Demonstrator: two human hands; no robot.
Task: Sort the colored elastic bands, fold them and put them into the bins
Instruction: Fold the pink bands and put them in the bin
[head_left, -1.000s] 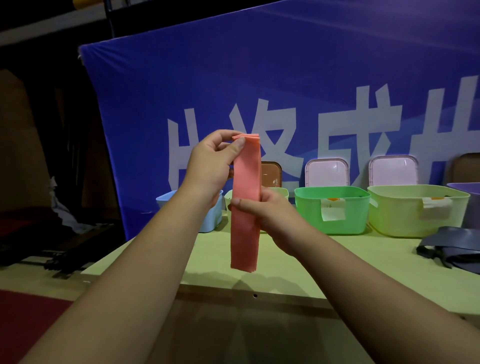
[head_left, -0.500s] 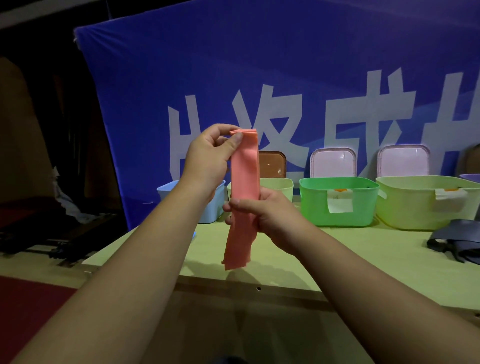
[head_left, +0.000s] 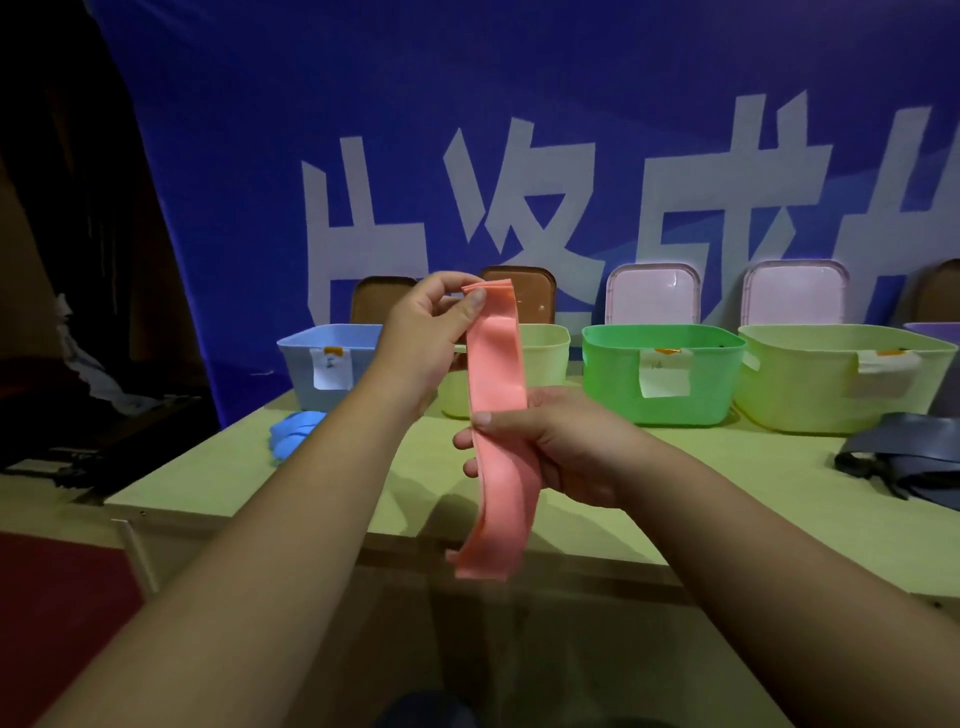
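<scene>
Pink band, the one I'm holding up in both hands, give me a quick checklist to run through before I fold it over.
1. Top end held: left hand pinches the pink band at its top edge. Ok.
2. Middle grip: right hand grips the band about midway. Ok.
3. Layers lined up: the lower tail curves and its layers splay apart. Not ok.
4. Bins open: blue bin, green bin and large pale green bin stand with no lids on. Ok.
5. Which bin takes pink: the labels are too small to read. Cannot tell.
</scene>
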